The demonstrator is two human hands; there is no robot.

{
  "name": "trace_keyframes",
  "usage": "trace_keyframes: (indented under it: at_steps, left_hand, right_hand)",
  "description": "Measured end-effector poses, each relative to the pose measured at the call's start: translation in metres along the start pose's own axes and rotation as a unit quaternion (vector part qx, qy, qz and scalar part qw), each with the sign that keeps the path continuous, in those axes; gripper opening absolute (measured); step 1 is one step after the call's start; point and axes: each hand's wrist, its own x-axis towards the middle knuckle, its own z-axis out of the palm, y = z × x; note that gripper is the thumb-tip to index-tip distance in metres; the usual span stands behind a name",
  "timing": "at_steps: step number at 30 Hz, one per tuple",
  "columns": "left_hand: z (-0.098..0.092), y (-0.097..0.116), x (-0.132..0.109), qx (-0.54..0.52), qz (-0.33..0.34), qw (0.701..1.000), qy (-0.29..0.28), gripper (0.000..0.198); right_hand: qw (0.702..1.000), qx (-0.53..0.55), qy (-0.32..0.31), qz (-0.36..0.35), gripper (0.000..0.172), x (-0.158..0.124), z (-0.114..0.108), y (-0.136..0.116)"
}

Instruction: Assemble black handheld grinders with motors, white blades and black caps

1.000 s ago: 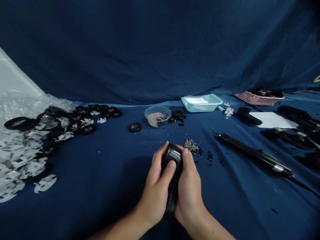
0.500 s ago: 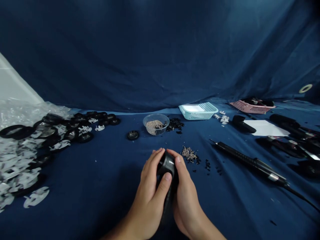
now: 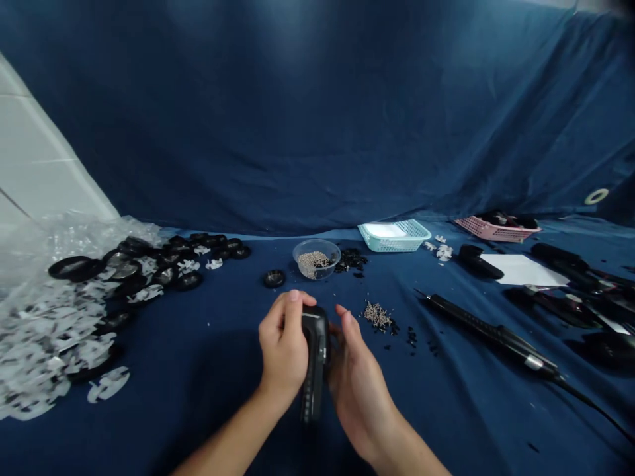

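Note:
My left hand (image 3: 286, 340) is closed around the head of a black plastic handheld device (image 3: 317, 344) with a ridged handle that points down toward me. Close to its right side is my right hand (image 3: 358, 383), thumb raised and fingers stretched. Some of those fingers are partly hidden behind the device, so I cannot tell whether they touch it. Beyond the hands lie a round black cap (image 3: 274, 278) and a clear plastic bowl (image 3: 303, 272) of small screws. A heap of loose screws (image 3: 377, 316) sits just past my right hand.
An electric screwdriver (image 3: 489, 327) with a cord lies at the right. Black housings (image 3: 479, 262), a teal basket (image 3: 397, 244) and a pink basket (image 3: 501, 231) stand farther back. White plastic parts (image 3: 49, 350) and black rings (image 3: 74, 268) are piled at the left.
My left hand has shifted left with the device and turned it, hiding its lettering. My right hand has come away from its top and opened. The camera view has tilted slightly.

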Motion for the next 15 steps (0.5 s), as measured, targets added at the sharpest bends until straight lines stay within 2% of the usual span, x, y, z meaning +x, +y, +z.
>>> trace_keyframes:
  at_steps: [3,7,9,11,13,15]
  left_hand:
    - [-0.007,0.010,0.007,-0.035,0.010,0.998,0.052,0.036]
    - [-0.009,0.034,0.005,-0.104,0.009,0.993,0.046,0.040]
    - [-0.007,0.045,0.003,-0.131,0.015,0.991,0.038,0.041]
    - [-0.005,0.052,0.001,-0.141,0.019,0.989,0.030,0.040]
    - [-0.004,0.057,-0.001,-0.134,0.023,0.990,0.024,0.038]
    - [-0.005,0.059,-0.002,-0.116,0.031,0.993,0.023,0.037]
  right_hand:
    - [0.997,-0.022,-0.075,0.017,0.062,-0.015,-0.002,0.006]
    - [0.980,0.034,-0.169,0.098,0.039,-0.028,-0.006,0.007]
    - [0.966,0.078,-0.219,0.111,0.029,-0.030,-0.007,0.006]
    - [0.951,0.095,-0.269,0.120,0.026,-0.030,-0.006,0.006]
    - [0.945,0.104,-0.285,0.121,0.027,-0.030,-0.005,0.008]
    - [0.949,0.121,-0.271,0.109,0.030,-0.031,-0.005,0.011]
